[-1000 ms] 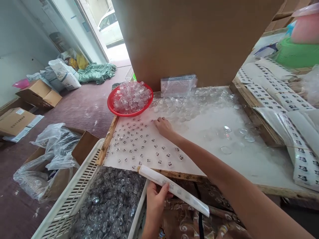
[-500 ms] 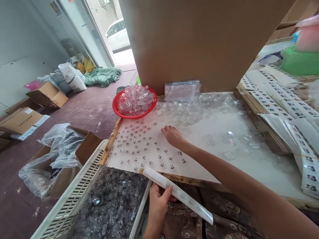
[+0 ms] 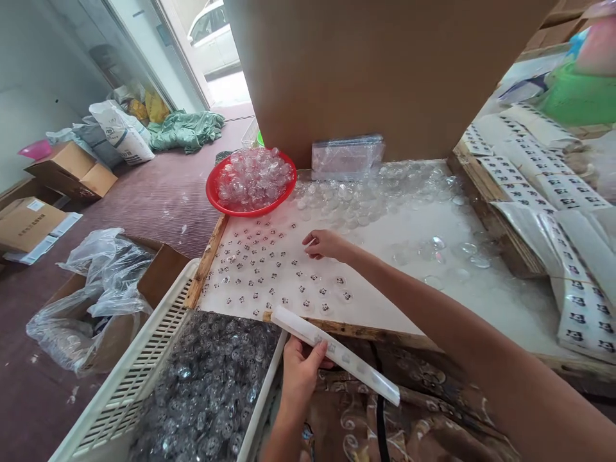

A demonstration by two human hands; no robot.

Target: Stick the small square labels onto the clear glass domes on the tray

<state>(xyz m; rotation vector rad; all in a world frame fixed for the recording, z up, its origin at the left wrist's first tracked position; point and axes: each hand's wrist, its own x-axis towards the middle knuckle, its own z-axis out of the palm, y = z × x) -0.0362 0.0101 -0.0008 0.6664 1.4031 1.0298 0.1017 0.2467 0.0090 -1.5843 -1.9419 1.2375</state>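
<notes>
My left hand grips a folded white sticker strip between thumb and fingers, at the table's front edge. Above the white tabletop, my right hand reaches in from the right with its fingers bent together; whether they hold anything is too small to tell. Left of it lie rows of clear discs with small panda prints. Loose clear discs are spread along the back of the table. A red basin heaped with clear discs stands at the back left corner.
A white crate of dark printed discs stands at the front left. An open carton with plastic is beyond it. Sticker strips lie at the right. A tall cardboard sheet rises behind the table.
The view has shifted, so the scene sits slightly higher and further left. My right hand's fingers have bent inward near the printed discs. My left hand still grips the strip.
</notes>
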